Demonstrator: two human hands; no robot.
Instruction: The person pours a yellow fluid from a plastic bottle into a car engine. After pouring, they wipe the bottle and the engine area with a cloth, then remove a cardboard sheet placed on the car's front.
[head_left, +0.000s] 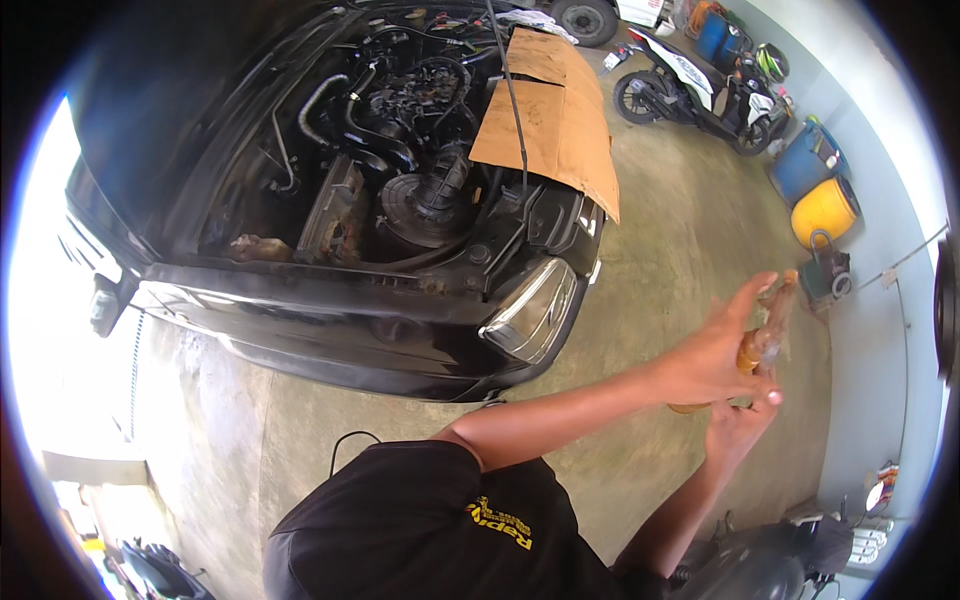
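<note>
Both arms reach out to the right, away from the car. My left hand [718, 345] curls round what looks like a clear bottle [770, 338] with amber showing in it and an orange-brown tip at its upper end. Just below, my right hand [738, 425] is closed at the lower end of the same bottle, its thumb across it. An amber edge shows under my left wrist; the hands hide most of the bottle's lower part. The black car [400, 330] stands to the left with its engine bay [410, 130] exposed.
Brown cardboard [548, 125] covers the car's fender, beside a thin prop rod [508, 90]. A scooter [690, 80], a blue drum [805, 165] and a yellow container [825, 212] line the far right. A dark motorcycle [750, 565] sits at lower right, near the wall [875, 370].
</note>
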